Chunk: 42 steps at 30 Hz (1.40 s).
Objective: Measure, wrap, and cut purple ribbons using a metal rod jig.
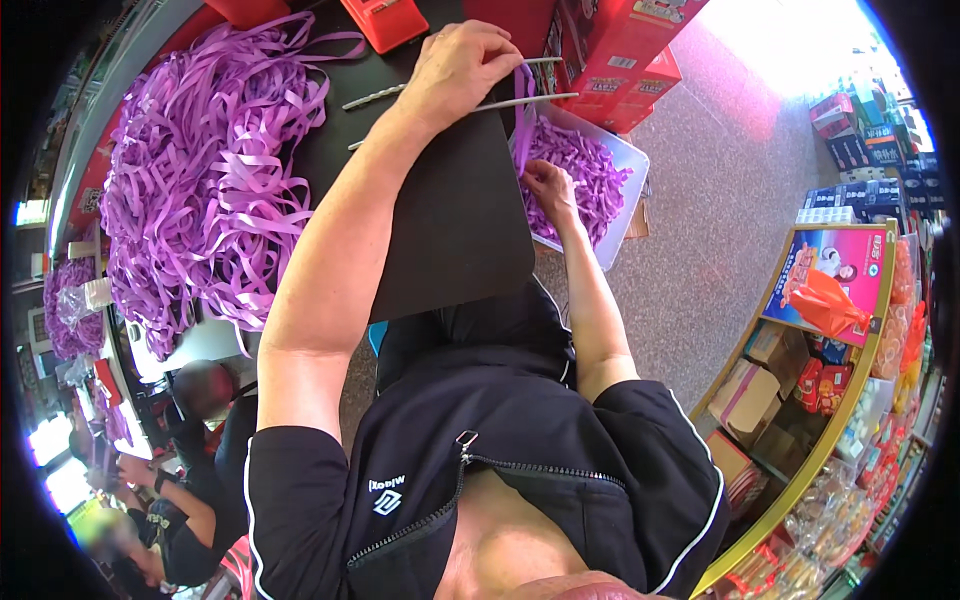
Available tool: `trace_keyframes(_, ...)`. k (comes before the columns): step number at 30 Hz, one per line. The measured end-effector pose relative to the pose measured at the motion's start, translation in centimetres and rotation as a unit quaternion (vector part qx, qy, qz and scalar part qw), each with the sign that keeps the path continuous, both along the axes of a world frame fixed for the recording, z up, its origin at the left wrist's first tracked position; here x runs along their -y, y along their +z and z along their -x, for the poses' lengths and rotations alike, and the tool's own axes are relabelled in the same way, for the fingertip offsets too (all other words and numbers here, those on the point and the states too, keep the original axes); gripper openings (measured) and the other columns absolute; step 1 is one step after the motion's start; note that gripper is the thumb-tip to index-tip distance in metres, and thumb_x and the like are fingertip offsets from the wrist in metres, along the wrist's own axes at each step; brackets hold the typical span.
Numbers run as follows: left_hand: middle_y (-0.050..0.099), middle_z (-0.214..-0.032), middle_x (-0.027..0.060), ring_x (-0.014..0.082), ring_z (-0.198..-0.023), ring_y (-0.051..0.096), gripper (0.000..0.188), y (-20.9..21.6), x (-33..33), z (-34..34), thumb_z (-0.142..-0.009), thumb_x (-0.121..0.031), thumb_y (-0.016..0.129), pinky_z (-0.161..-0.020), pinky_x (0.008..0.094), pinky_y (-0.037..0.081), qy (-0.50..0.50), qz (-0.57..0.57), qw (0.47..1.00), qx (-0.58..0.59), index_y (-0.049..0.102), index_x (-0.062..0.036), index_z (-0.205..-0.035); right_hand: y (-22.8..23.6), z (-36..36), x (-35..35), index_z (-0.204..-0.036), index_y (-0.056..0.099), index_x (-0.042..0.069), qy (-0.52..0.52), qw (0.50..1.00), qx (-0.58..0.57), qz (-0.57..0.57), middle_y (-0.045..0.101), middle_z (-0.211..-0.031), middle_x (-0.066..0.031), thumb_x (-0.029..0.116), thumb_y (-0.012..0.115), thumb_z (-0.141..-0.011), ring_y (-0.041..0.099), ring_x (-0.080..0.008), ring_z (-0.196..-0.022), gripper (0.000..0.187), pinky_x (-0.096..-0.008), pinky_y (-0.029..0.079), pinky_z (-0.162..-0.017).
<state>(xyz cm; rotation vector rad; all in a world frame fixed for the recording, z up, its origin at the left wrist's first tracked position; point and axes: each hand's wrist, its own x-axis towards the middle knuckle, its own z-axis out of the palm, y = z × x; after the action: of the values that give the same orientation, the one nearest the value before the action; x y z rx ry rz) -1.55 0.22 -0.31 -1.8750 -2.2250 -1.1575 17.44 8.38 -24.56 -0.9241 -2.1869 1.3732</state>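
My left hand [465,68] reaches over the dark tabletop [455,210], its fingers closed at the top of a purple ribbon strap [523,115]. Two thin metal rods [530,101] stick out past the table's edge next to that hand. The strap hangs down beside the edge, and at its lower part my right hand [550,188] pinches it. Below my right hand a white bin [632,165] holds a heap of purple strap pieces [588,170]. A large tangled pile of purple straps [215,180] covers the left of the table.
A red object [388,22] lies at the table's far edge. Red cartons [615,65] are stacked beyond the bin. To the right, a gold-edged display counter [800,350] holds boxes and packets. Other people [180,510] sit at the lower left, near another heap of purple straps [75,310].
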Motion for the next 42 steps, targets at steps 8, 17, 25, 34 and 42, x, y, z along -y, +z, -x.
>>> trace_keyframes(8,0.063,-0.113,0.0166,0.0314,-0.104,0.06,0.021,2.7,0.6,-1.6,-0.085,-0.018,0.063,-0.089,0.037,0.046,-0.001,0.033,0.996,0.085,0.07,-0.0001,-0.093,-2.1,-1.9,3.0,-0.094,0.068,0.005,0.005,1.0,-0.025,-0.004,0.066,-0.078,-0.0083,0.022,0.067,-0.082,0.064,-0.0211,-0.074,0.021,-0.0317,0.05,-0.071)
trace_keyframes(17,0.063,-0.111,0.0159,0.0292,-0.103,0.06,0.021,2.7,0.4,-1.8,-0.086,-0.017,0.063,-0.088,0.0354,0.046,0.007,0.049,0.996,0.073,0.069,0.0016,-0.092,-2.1,-3.1,4.1,-0.102,0.068,0.004,-0.082,0.849,-0.153,0.5,0.063,-0.081,0.0036,0.018,0.068,-0.087,0.044,-0.005,-0.058,0.021,-0.0203,0.035,-0.054)
trace_keyframes(25,0.063,-0.112,0.0153,0.0284,-0.103,0.06,0.021,2.5,0.2,-1.7,-0.085,-0.017,0.064,-0.088,0.0353,0.046,0.005,0.046,0.996,0.07,0.069,0.0018,-0.093,2.6,-2.4,2.3,-0.108,0.065,0.002,-0.073,0.764,-0.358,0.532,0.066,-0.094,-0.0008,0.009,0.064,-0.088,0.055,-0.008,-0.073,0.021,-0.0234,0.043,-0.066)
trace_keyframes(34,0.063,-0.111,0.0165,0.0292,-0.1,0.061,0.02,2.9,0.0,-1.8,-0.086,-0.016,0.063,-0.085,0.035,0.047,-0.012,0.048,0.995,0.084,0.069,0.0023,-0.093,-4.8,-0.3,0.8,-0.102,0.07,0.002,-0.173,0.95,-0.108,0.237,0.071,-0.089,-0.0079,0.019,0.069,-0.081,0.065,-0.0138,-0.081,0.027,-0.0262,0.049,-0.072)
trace_keyframes(42,0.063,-0.111,0.0173,0.0292,-0.101,0.061,0.021,2.7,0.4,-1.7,-0.086,-0.016,0.062,-0.086,0.0347,0.047,-0.009,0.05,0.995,0.086,0.069,0.0026,-0.093,-3.4,0.8,3.3,-0.095,0.068,0.008,-0.113,0.993,-0.003,0.038,0.069,-0.084,-0.0121,0.023,0.069,-0.078,0.067,-0.026,-0.08,0.023,-0.0355,0.051,-0.072)
